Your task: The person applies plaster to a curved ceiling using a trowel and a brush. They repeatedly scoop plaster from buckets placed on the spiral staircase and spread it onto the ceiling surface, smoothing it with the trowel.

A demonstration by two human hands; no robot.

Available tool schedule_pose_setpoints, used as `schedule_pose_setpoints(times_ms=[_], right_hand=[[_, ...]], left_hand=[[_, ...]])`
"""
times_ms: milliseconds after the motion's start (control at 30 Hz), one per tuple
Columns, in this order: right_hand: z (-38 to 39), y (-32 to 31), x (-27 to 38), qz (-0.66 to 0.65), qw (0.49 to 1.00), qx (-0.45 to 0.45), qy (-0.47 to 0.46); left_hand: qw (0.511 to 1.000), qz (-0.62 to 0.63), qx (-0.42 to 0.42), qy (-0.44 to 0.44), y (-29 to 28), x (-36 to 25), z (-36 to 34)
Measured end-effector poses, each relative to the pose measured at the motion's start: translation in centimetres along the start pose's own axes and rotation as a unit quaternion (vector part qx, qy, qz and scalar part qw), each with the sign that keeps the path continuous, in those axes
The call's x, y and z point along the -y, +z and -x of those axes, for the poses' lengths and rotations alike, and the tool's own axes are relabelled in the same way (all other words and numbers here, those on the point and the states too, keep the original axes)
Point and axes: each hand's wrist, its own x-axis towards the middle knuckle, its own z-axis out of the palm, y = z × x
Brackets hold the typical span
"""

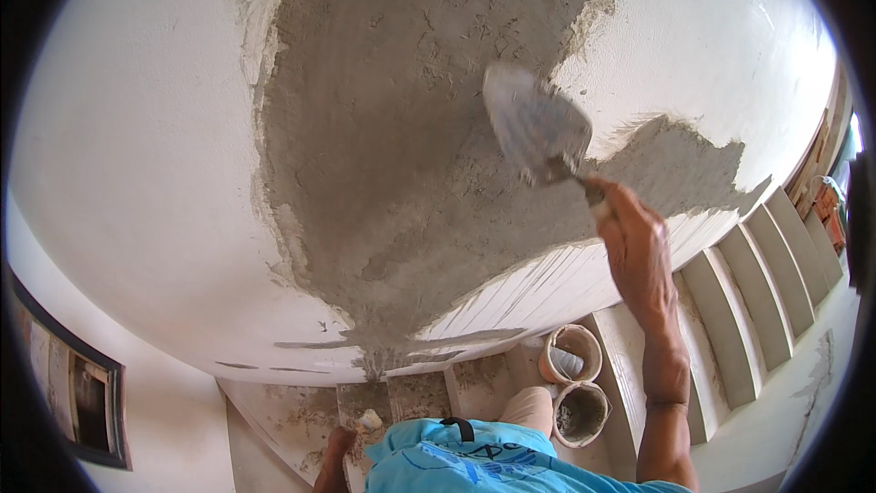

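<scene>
My right hand [630, 233] is closed round the handle of a pointed trowel [538, 123]. Its metal blade, blurred by motion, is raised in front of the wall and points up and left. I cannot tell whether the blade touches the surface. Behind it spreads a large patch of grey mortar [365, 128] with a rough, streaked face and ragged edges. Low on the left, my left hand [340, 443] shows only in part beside my blue shirt, its fingers hidden. A small pale object [370, 419] lies close to it; I cannot make out its kind.
White painted wall [146, 155] surrounds the mortar. Two buckets stand on the stairs by my leg: one [598, 356] with a pale object inside, the other [604, 406] holding grey mix. Concrete steps [721, 329] climb to the right. A dark-framed opening [123, 411] is at lower left.
</scene>
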Motion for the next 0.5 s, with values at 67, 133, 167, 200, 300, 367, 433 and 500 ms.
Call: schedule_pose_setpoints(times_ms=[67,133,167,200,300,367,433,500], right_hand=[[-2.1,0.3,0.4,0.008,1.0,-0.026,-0.002],[-2.7,0.7,-0.3,0.022,0.998,-0.056,-0.023],[-2.3,1.2,-0.8,0.023,0.999,-0.036,-0.031],[-1.1,1.5,-1.3,0.033,0.999,-0.016,-0.035],[1.7,3.0,-1.8,0.04,0.996,0.062,-0.052],[2.0,2.6,-0.8,0.022,0.992,0.112,-0.052],[1.2,1.0,-0.1,0.003,0.996,0.074,-0.054],[-0.7,1.1,0.7,-0.018,0.998,0.028,-0.051]], left_hand=[[0.999,0.017,-0.008,-0.027,0.0,0.2,0.4],[0.997,0.037,-0.003,-0.071,-0.2,-1.1,0.3],[0.996,0.042,-0.001,-0.084,-0.6,-2.0,0.6],[0.997,0.037,0.009,-0.073,-1.2,-4.3,1.3],[0.996,0.035,0.011,-0.086,-1.0,-4.1,2.7],[0.996,0.025,0.004,-0.084,-0.6,-1.8,2.1],[0.999,-0.005,-0.006,-0.049,1.2,2.0,-1.0],[0.998,0.011,-0.033,-0.058,1.2,0.8,-0.4]])
